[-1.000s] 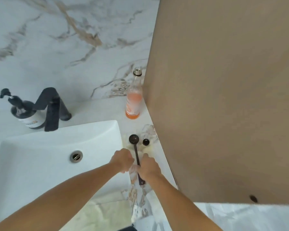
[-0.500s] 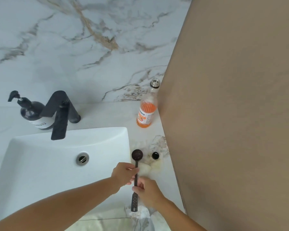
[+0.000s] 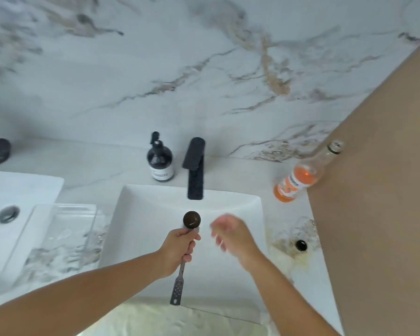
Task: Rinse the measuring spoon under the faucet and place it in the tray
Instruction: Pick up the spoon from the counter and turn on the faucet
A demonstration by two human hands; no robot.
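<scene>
My left hand (image 3: 178, 248) is closed around the handle of the dark measuring spoon (image 3: 191, 219). The spoon's round bowl points away from me, over the white sink (image 3: 238, 207) and just below the spout of the black faucet (image 3: 195, 166). No water is visibly running. My right hand (image 3: 230, 235) hovers over the sink to the right of the spoon, blurred, fingers apart and holding nothing. A clear tray (image 3: 66, 236) lies on the counter to the left of the sink.
A dark soap pump bottle (image 3: 159, 161) stands left of the faucet. An open bottle of orange liquid (image 3: 298, 180) stands at the right near a tan panel (image 3: 383, 190). A small black cap (image 3: 301, 245) lies on the stained counter. A second basin (image 3: 15, 214) is at far left.
The spoon passed from both hands to my left hand alone and moved left from the counter to over the sink under the faucet. My right hand let go. The view swung left.
</scene>
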